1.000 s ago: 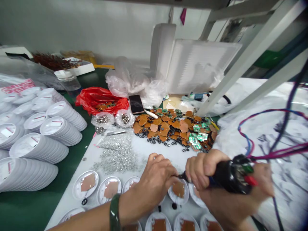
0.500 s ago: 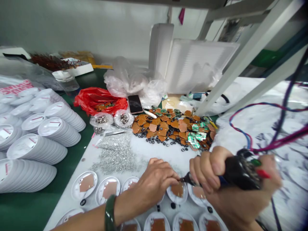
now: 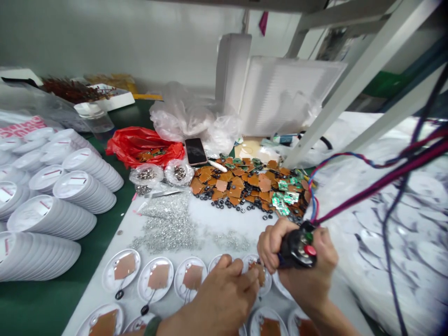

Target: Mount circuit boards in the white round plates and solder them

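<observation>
My right hand grips a black electric screwdriver with a red button and wires at its top end. Its tip is hidden behind the hand, above a round white cover that holds a brown circuit board. My left hand reaches to the same cover, fingertips pressed together at the board's edge; whatever they pinch is hidden. More white covers with boards stand in rows, such as one cover at left, with a small black round part on thin wires.
Loose small screws lie on the white work surface. Behind are a heap of brown boards, a phone and a red bag. Stacked white covers stand left. A cable crosses on the right.
My right hand has moved left and turned the screwdriver from lying sideways to more upright over the cover. My left hand has shifted slightly down, with its fingers still at the same cover.
</observation>
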